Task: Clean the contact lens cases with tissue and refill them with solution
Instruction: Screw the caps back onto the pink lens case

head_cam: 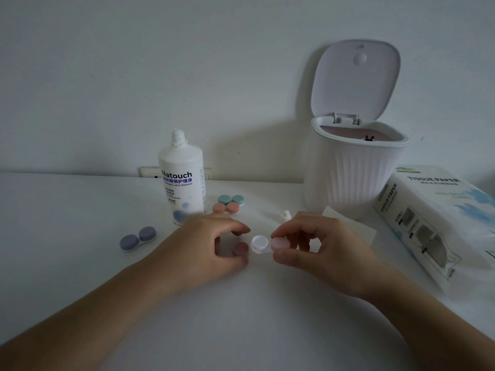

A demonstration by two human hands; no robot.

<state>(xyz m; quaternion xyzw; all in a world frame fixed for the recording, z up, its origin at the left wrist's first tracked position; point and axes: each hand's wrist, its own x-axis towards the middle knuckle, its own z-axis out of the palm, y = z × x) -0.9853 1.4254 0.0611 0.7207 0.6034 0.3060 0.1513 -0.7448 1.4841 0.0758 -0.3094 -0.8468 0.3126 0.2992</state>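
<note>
Centre of the white table [80, 210]: a clear contact lens case [259, 244] between both hands. The left hand [207, 245] pinches a dark pink cap [240, 248]; the right hand [318, 246] pinches a pale pink cap [280, 243] — fingers curled round each. Behind stand the solution bottle [182, 180], a lidded bin [353, 167] and the tissue pack [439, 223].
</note>
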